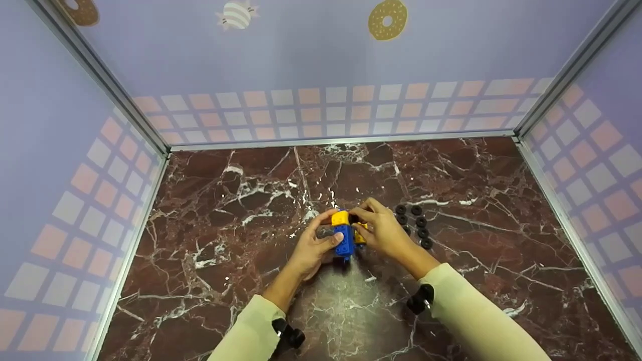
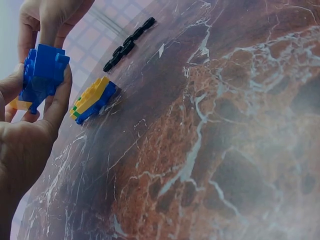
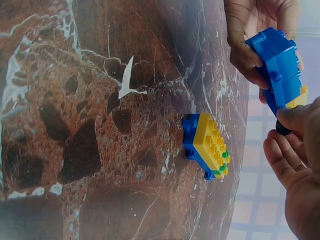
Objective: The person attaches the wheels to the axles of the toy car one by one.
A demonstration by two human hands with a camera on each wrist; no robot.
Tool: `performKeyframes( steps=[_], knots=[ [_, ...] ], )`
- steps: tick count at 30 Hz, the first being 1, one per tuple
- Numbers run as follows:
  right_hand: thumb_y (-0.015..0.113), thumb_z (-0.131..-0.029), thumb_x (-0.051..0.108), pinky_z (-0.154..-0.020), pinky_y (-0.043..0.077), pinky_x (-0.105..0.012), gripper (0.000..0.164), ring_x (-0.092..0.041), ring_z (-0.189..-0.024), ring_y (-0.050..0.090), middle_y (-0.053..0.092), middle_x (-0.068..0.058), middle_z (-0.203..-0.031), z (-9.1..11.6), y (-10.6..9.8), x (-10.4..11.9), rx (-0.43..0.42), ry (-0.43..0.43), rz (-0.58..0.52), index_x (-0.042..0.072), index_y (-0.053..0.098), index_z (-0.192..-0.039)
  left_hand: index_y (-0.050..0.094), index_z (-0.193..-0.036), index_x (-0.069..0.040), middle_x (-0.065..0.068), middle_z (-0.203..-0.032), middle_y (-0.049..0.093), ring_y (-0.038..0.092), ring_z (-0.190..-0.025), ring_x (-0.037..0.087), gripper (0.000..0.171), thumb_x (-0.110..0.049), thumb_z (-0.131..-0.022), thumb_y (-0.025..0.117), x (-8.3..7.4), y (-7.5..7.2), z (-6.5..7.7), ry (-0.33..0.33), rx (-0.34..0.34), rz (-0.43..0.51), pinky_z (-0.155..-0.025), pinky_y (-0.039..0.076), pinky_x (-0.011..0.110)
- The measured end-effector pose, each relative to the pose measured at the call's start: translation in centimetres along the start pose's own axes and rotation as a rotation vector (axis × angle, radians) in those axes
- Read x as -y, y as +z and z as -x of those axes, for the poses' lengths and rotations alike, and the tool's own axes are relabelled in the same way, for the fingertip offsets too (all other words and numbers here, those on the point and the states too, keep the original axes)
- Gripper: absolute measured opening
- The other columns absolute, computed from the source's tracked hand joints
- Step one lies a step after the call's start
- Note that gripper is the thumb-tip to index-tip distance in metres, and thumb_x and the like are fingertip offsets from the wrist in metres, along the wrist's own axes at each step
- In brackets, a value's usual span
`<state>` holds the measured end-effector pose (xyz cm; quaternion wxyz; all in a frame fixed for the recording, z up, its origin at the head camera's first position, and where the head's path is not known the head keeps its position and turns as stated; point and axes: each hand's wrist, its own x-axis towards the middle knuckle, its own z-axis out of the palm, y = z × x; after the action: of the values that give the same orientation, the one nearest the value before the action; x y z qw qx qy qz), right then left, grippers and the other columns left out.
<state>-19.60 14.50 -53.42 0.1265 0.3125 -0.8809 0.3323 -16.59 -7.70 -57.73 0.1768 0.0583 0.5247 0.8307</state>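
Observation:
My left hand (image 1: pixel 310 249) grips a blue toy truck body (image 1: pixel 344 241) with a yellow block (image 1: pixel 340 217) at its far end, thumb along the studded side. Opposite it, my right hand (image 1: pixel 383 228) pinches a small black wheel (image 3: pixel 283 128) against the truck's edge. The fingers partly cover that wheel. In the left wrist view, the blue body (image 2: pixel 45 70) sits between the left thumb and fingers. A second toy base, blue with yellow and green studded bricks (image 3: pixel 212 145), stands on the table beneath the hands, partly hidden by the right hand in the head view.
Several black wheels (image 1: pixel 421 222) lie in two rows on the marbled table (image 1: pixel 225 281), right of the hands. Patterned panels enclose the table at the back (image 1: pixel 321 60), left (image 1: pixel 65 200) and right (image 1: pixel 597 165).

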Motion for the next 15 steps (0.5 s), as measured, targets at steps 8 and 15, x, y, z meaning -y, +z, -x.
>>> performKeyframes(
  steps=[8, 15],
  knots=[
    [0.084, -0.094, -0.003, -0.075, 0.069, -0.046, 0.028, -0.035, -0.088, 0.074, 0.067, -0.019, -0.104, 0.02, -0.16, -0.38, -0.007, -0.027, -0.076, -0.005, 0.08, -0.121, 0.035, -0.169, -0.006, 0.02, -0.154, 0.043, 0.076, -0.115, 0.03, 0.075, -0.003, -0.105, 0.073, -0.14, 0.07, 0.01, -0.013, 0.009, -0.005, -0.096, 0.07, 0.047],
    [0.085, -0.093, -0.003, -0.078, 0.07, -0.047, 0.025, -0.036, -0.089, 0.075, 0.067, -0.02, -0.102, -0.04, -0.18, -0.42, -0.014, -0.026, -0.108, -0.004, 0.081, -0.118, 0.034, -0.169, -0.008, 0.023, -0.155, 0.044, 0.077, -0.114, 0.031, 0.076, -0.005, -0.104, 0.074, -0.33, 0.11, 0.12, -0.037, 0.006, 0.001, -0.094, 0.07, 0.049]
  ],
)
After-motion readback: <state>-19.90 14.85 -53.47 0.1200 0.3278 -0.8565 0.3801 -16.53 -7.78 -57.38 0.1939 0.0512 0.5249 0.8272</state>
